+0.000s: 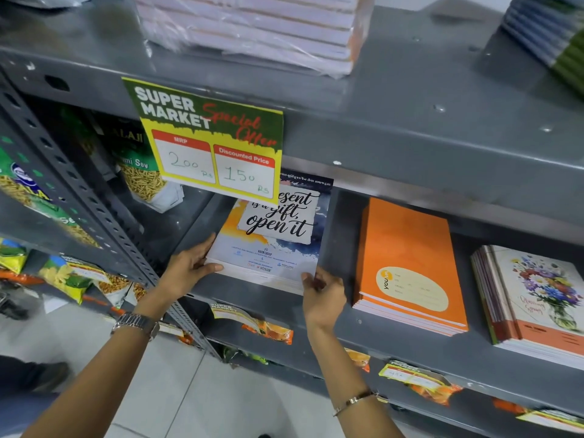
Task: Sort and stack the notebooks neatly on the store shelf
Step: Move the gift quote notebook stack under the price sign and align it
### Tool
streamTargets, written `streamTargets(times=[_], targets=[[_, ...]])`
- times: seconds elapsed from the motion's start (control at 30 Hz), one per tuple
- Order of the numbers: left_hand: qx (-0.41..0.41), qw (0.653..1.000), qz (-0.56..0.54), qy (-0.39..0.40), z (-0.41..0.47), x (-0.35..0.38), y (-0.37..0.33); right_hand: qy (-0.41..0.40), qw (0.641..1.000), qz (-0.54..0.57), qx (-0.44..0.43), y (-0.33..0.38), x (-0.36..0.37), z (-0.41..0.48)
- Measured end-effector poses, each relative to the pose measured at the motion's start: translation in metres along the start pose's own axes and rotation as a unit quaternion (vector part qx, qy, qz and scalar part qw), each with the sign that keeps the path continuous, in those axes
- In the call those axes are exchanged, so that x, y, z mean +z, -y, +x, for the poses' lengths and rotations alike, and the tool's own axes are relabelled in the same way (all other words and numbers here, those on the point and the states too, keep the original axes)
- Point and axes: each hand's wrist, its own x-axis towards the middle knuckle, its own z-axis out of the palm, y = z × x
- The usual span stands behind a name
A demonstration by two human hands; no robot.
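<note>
A stack of notebooks with a "gift, open it" cover (271, 241) lies on the grey middle shelf (410, 346), its far end under a price sign. My left hand (189, 268) grips the stack's near left corner, thumb on top. My right hand (322, 295) holds the near right corner. To the right on the same shelf lie an orange notebook stack (407, 267) and a floral-cover stack (537, 298), each apart from the others.
A "Super Market Special Offer" sign (208, 143) hangs from the upper shelf edge. Above lie a plastic-wrapped notebook bundle (252, 30) and a blue-green stack (550, 36). Snack packets (139, 172) fill the left rack. More packets sit on the lower shelves.
</note>
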Motion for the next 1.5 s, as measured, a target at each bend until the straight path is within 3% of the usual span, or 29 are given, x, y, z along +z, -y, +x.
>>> streamTargets(times=[0.47,0.8,0.93,1.2,1.4,1.5], targets=[[0.025,0.998,0.037,-0.043,-0.004,0.001,0.003,-0.003,0.998,0.047,0.034,0.003,0.001,-0.005],[0.075,0.989,0.102,-0.071,-0.012,0.005,0.002,0.022,0.999,0.037,0.011,-0.002,-0.002,-0.003],[0.064,0.989,0.126,-0.050,-0.015,0.003,0.000,0.029,0.997,0.066,0.036,-0.007,-0.005,-0.004],[0.061,0.983,0.132,-0.109,-0.018,0.013,0.001,0.015,0.990,0.115,0.077,-0.012,-0.001,-0.002],[0.048,0.983,0.129,-0.118,-0.018,0.011,0.002,0.030,0.996,0.067,0.049,-0.006,-0.005,-0.005],[0.021,0.986,0.106,-0.125,-0.024,0.015,-0.005,0.022,0.999,0.014,-0.036,0.003,-0.018,-0.019]])
